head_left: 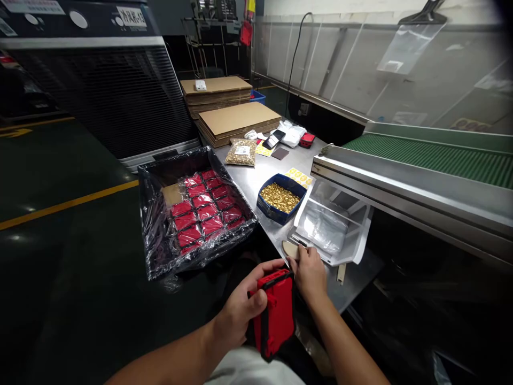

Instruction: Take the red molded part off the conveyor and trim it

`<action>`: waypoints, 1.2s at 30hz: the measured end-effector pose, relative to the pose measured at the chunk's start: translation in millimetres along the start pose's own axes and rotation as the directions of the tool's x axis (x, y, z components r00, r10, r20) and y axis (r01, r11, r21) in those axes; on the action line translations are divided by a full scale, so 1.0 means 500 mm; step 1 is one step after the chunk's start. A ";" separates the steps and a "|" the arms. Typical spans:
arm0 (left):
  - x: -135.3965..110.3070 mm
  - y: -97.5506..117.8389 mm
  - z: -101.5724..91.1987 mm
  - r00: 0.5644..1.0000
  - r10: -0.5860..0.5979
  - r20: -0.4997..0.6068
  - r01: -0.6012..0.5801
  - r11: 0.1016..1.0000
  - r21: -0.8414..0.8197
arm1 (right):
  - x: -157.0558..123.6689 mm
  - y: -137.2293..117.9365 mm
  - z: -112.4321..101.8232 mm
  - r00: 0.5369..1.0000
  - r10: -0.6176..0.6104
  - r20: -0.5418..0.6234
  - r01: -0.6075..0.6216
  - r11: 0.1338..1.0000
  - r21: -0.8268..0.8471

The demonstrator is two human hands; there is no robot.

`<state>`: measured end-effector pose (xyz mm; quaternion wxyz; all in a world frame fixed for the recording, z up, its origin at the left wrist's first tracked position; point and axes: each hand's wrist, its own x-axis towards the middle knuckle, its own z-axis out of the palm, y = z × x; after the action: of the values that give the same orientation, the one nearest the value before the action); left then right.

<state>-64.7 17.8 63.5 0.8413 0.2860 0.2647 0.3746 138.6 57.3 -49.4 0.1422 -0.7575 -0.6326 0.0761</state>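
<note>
Holding a red case (276, 313) with black edges, the left hand (240, 310) sits in the lower middle of the frame, its fingers (262, 266) wrapped closed around the left side and top corner of the case. The right hand (308, 272) is just beside it, its fingers curled, touching the upper right corner of the case and the near edge of the bench (256, 179); I cannot tell if it really pinches something. The case looks stiff and light, probably hard plastic with a smooth face, so I judge it is safest to grip on its black rims, not on the flat red side. Just above the right hand stands a white tray of clear bags (331, 224), and a little further a blue bowl of small gold parts (280, 198). To the left of the middle, a black crate (192, 214) lined with clear film holds rows of similar red cases. In the upper middle are a bag of gold parts (241, 152) and cardboard stacks (238, 120), and at the right runs a green conveyor belt (433, 155).
</note>
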 end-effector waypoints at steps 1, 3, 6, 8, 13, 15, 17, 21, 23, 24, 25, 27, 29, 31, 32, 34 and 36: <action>0.000 0.001 -0.002 1.000 0.010 0.013 -0.010 0.999 0.039 | -0.001 -0.003 -0.011 1.000 0.013 -0.018 -0.013 0.999 0.034; -0.001 0.002 -0.009 0.999 0.022 0.032 -0.026 0.993 0.119 | -0.016 -0.016 -0.046 0.996 0.085 -0.031 -0.074 0.964 0.254; 0.000 0.002 -0.013 0.998 0.055 0.044 -0.064 0.965 0.254 | -0.058 -0.052 -0.128 0.967 0.191 0.168 -0.251 0.597 0.762; 0.003 0.004 -0.007 0.993 0.098 0.065 -0.113 0.944 0.308 | -0.088 -0.079 -0.187 0.941 0.090 0.326 -0.337 0.331 0.882; 0.011 0.008 0.019 0.980 0.133 0.148 -0.177 0.924 0.339 | -0.128 -0.118 -0.260 0.913 -0.111 0.392 -0.365 0.203 0.909; 0.012 0.007 0.025 0.981 0.120 0.154 -0.169 0.915 0.366 | -0.131 -0.117 -0.259 0.909 -0.108 0.402 -0.382 0.168 0.909; 0.012 0.005 0.027 0.982 0.117 0.151 -0.167 0.907 0.387 | -0.133 -0.112 -0.253 0.905 -0.083 0.417 -0.409 0.102 0.907; 0.010 0.003 0.029 0.973 0.144 0.179 -0.209 0.878 0.431 | -0.142 -0.101 -0.250 0.905 -0.066 0.420 -0.418 0.043 0.908; 0.008 0.004 0.029 0.965 0.162 0.204 -0.240 0.858 0.453 | -0.148 -0.098 -0.254 0.911 -0.129 0.391 -0.388 0.045 0.920; 0.007 0.004 0.030 0.960 0.177 0.218 -0.261 0.849 0.460 | -0.150 -0.098 -0.256 0.914 -0.153 0.375 -0.373 0.042 0.927; 0.006 0.005 0.031 0.954 0.190 0.232 -0.281 0.840 0.464 | -0.151 -0.097 -0.257 0.918 -0.159 0.364 -0.363 0.037 0.931; 0.005 0.006 0.035 0.941 0.219 0.257 -0.318 0.829 0.461 | -0.148 -0.096 -0.257 0.922 -0.124 0.367 -0.368 0.017 0.930; 0.005 0.006 0.042 0.928 0.248 0.278 -0.355 0.814 0.460 | -0.138 -0.091 -0.251 0.914 -0.083 0.398 -0.400 -0.016 0.916; 0.006 0.008 0.048 0.903 0.302 0.305 -0.420 0.766 0.486 | -0.125 -0.075 -0.237 0.918 -0.020 0.397 -0.397 -0.002 0.918; 0.006 0.009 0.051 0.887 0.333 0.321 -0.458 0.732 0.505 | -0.120 -0.063 -0.227 0.927 0.040 0.373 -0.375 0.058 0.925; 0.006 0.016 0.053 0.857 0.371 0.358 -0.514 0.664 0.543 | -0.116 -0.027 -0.196 0.950 0.188 0.248 -0.298 0.325 0.898; 0.005 0.024 0.054 0.846 0.362 0.391 -0.532 0.624 0.573 | -0.123 0.018 -0.154 0.967 0.253 0.041 -0.207 0.678 0.705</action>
<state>-51.4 18.8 89.9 0.5881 0.6644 0.1969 0.4172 158.3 -13.4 16.8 0.4284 -0.7210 -0.4508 0.3058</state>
